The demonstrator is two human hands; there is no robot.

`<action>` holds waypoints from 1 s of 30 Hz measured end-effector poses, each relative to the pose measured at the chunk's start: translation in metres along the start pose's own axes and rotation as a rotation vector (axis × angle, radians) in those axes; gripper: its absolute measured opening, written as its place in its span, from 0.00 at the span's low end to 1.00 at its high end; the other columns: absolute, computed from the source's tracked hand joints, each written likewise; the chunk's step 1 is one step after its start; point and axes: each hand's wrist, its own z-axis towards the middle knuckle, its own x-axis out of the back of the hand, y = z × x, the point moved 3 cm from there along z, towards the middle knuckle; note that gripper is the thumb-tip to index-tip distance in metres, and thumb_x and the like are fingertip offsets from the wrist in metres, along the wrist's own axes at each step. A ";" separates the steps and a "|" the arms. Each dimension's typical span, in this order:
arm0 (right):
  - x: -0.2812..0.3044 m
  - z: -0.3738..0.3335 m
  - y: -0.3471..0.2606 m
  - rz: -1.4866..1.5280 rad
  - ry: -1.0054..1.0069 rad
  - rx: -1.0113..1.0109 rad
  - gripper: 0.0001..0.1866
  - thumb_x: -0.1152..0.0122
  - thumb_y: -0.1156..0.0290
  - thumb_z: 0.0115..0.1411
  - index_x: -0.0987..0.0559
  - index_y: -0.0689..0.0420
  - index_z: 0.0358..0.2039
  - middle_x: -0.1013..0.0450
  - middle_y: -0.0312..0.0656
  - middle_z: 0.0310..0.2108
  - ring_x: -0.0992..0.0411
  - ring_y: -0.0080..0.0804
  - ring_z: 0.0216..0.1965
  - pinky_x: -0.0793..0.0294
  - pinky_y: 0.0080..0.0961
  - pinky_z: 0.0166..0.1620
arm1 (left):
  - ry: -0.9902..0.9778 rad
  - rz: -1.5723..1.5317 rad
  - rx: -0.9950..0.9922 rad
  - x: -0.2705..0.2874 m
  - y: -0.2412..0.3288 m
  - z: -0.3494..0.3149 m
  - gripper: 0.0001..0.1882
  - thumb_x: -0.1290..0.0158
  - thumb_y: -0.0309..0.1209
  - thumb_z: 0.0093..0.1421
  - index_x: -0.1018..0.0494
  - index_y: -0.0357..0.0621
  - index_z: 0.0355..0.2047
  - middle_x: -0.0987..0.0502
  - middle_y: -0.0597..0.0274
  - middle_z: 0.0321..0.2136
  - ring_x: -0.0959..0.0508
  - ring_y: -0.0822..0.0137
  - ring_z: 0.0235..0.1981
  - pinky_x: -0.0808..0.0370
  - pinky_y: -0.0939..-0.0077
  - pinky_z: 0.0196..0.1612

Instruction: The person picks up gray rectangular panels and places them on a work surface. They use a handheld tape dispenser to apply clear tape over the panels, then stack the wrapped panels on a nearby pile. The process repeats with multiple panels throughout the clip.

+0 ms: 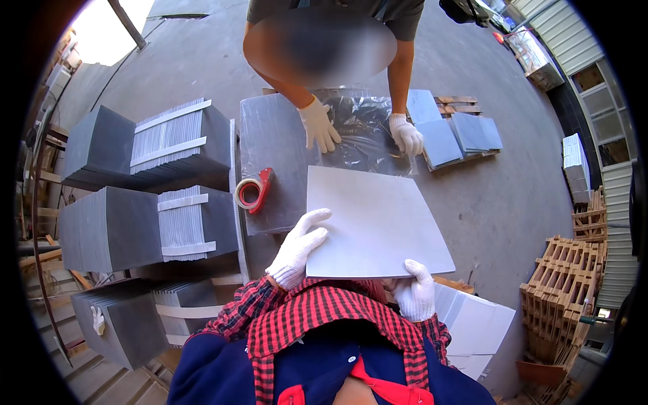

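Observation:
A flat light-grey tile (371, 226) is held up in front of my chest. My left hand (298, 251), in a white glove, grips its left edge with the fingers over the upper face. At the near right corner my gloved right hand (416, 291) is closed on the edge, thumb on top and the other fingers mostly hidden. Beyond the tile lies a dark grey slab surface (273, 145), partly covered by clear plastic film (361, 125). A red tape dispenser (260, 191) with a roll of tape rests on it, left of the tile.
Across from me, a co-worker's gloved hands (318, 126) press on the film. Stacked grey slabs (108, 229) with pale straps stand at the left, one bearing a loose glove (98, 320). More tiles (445, 138) lie far right. Wooden pallets (560, 290) and white sheets (472, 320) are at the right.

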 end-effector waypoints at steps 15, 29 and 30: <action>-0.017 0.150 -0.097 -0.012 -0.169 -0.132 0.22 0.46 0.72 0.62 0.31 0.69 0.55 0.27 0.53 0.52 0.25 0.45 0.53 0.20 0.41 0.55 | 0.145 0.004 -0.132 -0.040 0.044 0.135 0.17 0.52 0.26 0.65 0.29 0.41 0.54 0.27 0.62 0.48 0.28 0.71 0.49 0.30 0.76 0.54; 0.003 0.311 -0.124 -0.118 -0.274 -0.178 0.19 0.44 0.73 0.63 0.29 0.68 0.52 0.28 0.51 0.53 0.27 0.43 0.54 0.22 0.40 0.56 | 0.258 -0.054 -0.217 0.003 0.025 0.266 0.14 0.50 0.25 0.63 0.25 0.42 0.49 0.25 0.67 0.43 0.28 0.75 0.46 0.31 0.79 0.53; 0.009 0.320 -0.122 -0.121 -0.276 -0.177 0.18 0.44 0.73 0.63 0.28 0.68 0.51 0.28 0.51 0.53 0.27 0.42 0.54 0.23 0.39 0.56 | 0.267 -0.053 -0.222 0.007 0.023 0.272 0.14 0.50 0.25 0.63 0.25 0.42 0.49 0.25 0.67 0.43 0.28 0.75 0.46 0.31 0.79 0.53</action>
